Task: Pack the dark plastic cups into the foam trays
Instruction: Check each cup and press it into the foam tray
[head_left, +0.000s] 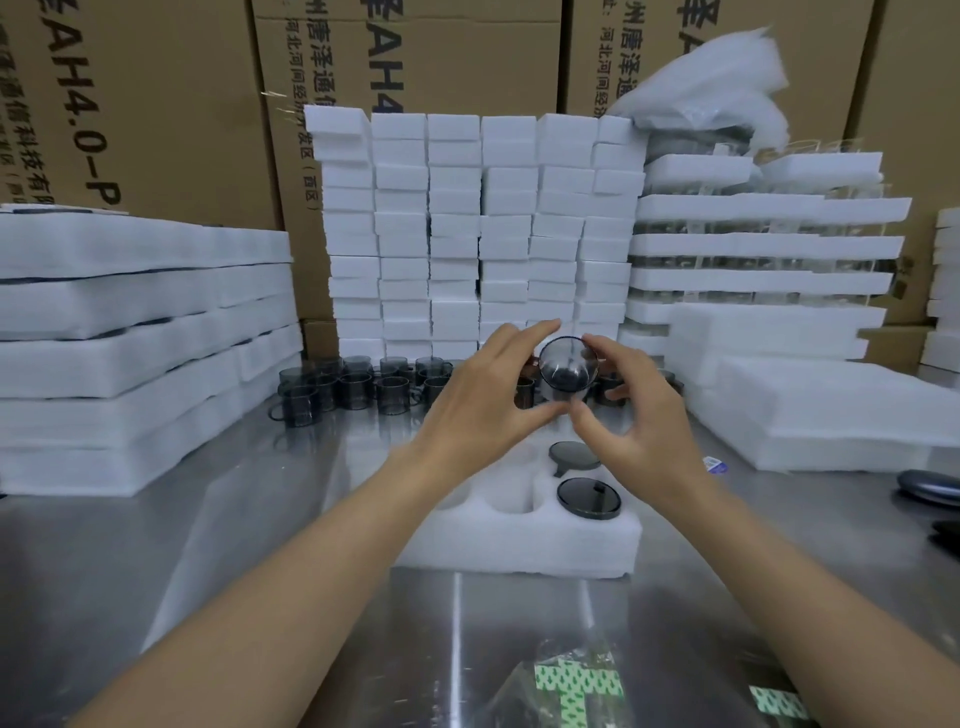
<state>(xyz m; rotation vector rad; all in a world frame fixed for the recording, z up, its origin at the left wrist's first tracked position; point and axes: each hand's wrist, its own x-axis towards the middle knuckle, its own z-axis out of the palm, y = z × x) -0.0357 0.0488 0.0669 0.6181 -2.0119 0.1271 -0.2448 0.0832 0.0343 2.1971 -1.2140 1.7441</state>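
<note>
Two seated cups (588, 499) fill the right side of the tray (519, 545); at least two pockets (506, 499) beside them look empty. My left hand (483, 384) and right hand (631, 410) both pinch a third cup (568, 370) above the tray; many loose cups (353, 387) wait behind

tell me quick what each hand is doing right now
Left hand: holds the dark cup between thumb and fingers.
Right hand: pinches the same cup from its other side.
</note>
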